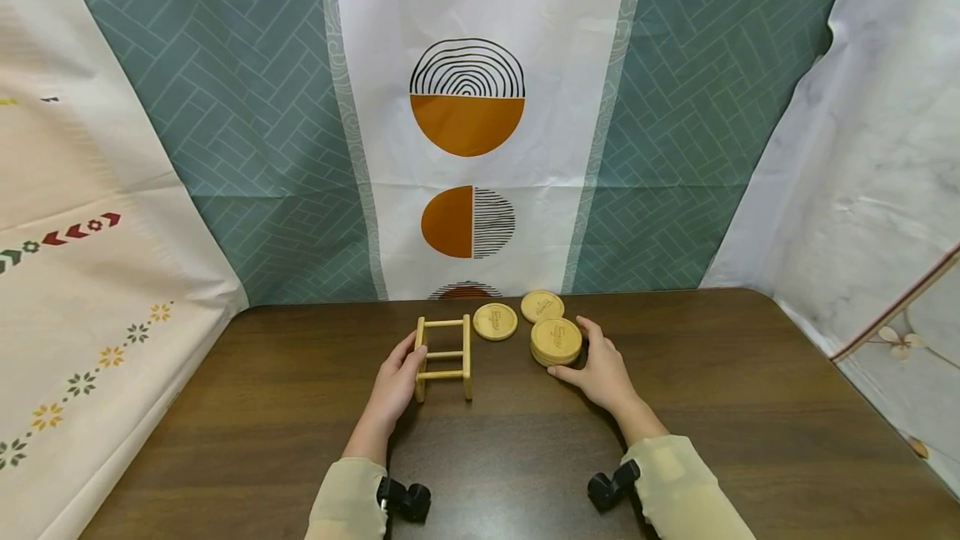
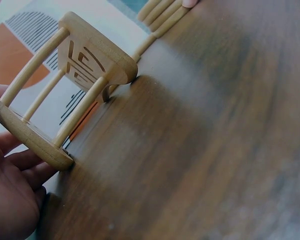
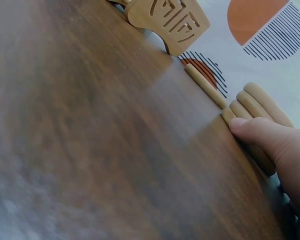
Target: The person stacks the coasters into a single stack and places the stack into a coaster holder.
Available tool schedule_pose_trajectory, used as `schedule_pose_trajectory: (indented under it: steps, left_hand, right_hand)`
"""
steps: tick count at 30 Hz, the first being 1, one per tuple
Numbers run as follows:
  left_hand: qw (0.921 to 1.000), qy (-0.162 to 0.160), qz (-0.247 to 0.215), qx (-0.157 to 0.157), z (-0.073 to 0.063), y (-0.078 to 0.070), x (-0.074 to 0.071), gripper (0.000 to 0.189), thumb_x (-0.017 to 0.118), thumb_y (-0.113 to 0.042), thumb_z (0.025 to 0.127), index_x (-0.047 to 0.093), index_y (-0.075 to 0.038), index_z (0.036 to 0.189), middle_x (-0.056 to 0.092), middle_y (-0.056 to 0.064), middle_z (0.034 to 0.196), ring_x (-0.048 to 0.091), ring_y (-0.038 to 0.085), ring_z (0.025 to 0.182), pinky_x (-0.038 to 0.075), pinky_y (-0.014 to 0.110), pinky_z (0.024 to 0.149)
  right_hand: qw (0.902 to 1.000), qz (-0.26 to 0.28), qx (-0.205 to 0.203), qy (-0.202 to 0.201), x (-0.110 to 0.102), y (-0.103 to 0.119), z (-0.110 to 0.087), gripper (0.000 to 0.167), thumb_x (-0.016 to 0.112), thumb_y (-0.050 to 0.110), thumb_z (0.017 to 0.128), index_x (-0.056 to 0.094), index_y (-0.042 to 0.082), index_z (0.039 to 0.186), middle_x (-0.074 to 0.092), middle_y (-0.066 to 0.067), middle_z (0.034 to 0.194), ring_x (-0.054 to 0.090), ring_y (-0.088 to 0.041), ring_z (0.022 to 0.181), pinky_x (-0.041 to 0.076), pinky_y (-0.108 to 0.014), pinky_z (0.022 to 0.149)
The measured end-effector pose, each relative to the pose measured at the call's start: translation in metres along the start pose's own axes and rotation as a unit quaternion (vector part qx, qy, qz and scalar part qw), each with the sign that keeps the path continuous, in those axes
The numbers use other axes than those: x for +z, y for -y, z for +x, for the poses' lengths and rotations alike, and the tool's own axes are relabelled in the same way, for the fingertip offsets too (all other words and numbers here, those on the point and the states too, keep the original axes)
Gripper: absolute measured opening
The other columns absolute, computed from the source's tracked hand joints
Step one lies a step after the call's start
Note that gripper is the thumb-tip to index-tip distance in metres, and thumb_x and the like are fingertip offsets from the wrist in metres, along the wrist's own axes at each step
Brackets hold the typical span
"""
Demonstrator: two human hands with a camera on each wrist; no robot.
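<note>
My left hand (image 1: 396, 382) grips one side panel of a small wooden coaster holder (image 1: 467, 348), its thumb over the panel and its fingers behind. Rods join the holder's two panels, and the far panel (image 2: 115, 57) shows cut-out strokes in the left wrist view. To the right, my right hand (image 1: 600, 372) holds a short stack of round wooden coasters (image 1: 556, 340) by the edges. Its thumb (image 3: 242, 126) presses the near side in the right wrist view, while the fingers reach round the right side. Engraved lettering marks the top coaster.
One loose coaster (image 1: 495, 322) lies flat between the holder and the stack. Another coaster (image 1: 542, 305) lies behind the stack, near the back edge of the dark wooden table (image 1: 525, 457). A patterned cloth (image 1: 468, 169) hangs right behind the table.
</note>
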State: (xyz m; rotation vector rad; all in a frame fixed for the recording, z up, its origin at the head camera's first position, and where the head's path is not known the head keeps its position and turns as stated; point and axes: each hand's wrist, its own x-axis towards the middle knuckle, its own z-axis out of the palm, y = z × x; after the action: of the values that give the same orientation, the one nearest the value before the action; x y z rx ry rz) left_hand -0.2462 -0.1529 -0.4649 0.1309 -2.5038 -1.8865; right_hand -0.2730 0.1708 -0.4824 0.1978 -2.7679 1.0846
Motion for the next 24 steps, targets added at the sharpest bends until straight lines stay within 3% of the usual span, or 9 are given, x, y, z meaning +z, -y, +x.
schedule_pose_trajectory:
  steps: [13,24]
  left_hand:
    - [1.0000,0.002,-0.003,0.002,0.0016,0.0023,0.0000,0.056,0.044,-0.040,0.099,0.032,-0.017,0.148,0.035,0.016,0.150,0.036,0.036,0.135,0.033,0.055,0.107]
    - [1.0000,0.001,-0.001,0.002,0.0003,0.0011,0.0000,0.058,0.044,-0.041,0.098,0.032,-0.015,0.148,0.035,0.018,0.149,0.038,0.037,0.134,0.034,0.055,0.106]
  right_hand:
    - [0.9989,-0.024,-0.040,0.003,-0.0001,0.0009,-0.0022,0.094,0.083,0.043,0.067,0.037,0.006,0.141,0.050,-0.016,0.138,0.046,-0.038,0.123,0.029,-0.059,0.102]
    - [0.9985,-0.020,-0.050,0.013,-0.0020,0.0031,-0.0041,0.093,0.083,0.044,0.066,0.040,0.008,0.140,0.051,-0.015,0.136,0.047,-0.039,0.122,0.027,-0.057,0.102]
